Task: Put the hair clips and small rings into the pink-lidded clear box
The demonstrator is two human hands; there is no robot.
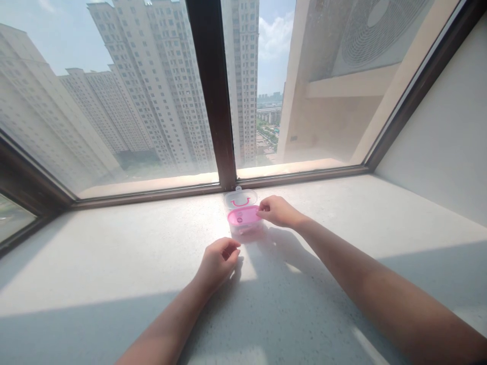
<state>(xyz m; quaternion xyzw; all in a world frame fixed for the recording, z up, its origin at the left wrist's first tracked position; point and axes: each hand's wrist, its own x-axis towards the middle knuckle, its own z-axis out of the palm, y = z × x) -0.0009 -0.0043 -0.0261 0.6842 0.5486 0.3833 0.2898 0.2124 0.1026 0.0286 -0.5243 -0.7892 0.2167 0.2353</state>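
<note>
A small clear plastic box [236,230] stands on the sill near the window frame. Its clear lid [230,196], with a pink handle [240,204], is tipped back toward the window. A pink tray [249,215] sits at the top of the box, with a small round ring-like item [239,220] on its left part. My right hand [279,211] pinches the right end of the tray between thumb and fingers. Closer to me, my left hand [220,257] hovers in front of the box, its fingers loosely curled and apart from the thumb, holding nothing visible.
The speckled white sill [125,258] stretches out on both sides, crossed by sunlight and shadow. Behind the box rises a dark window post [213,91], joined to the lower frame [163,193]. A white wall [437,137] bounds the right side.
</note>
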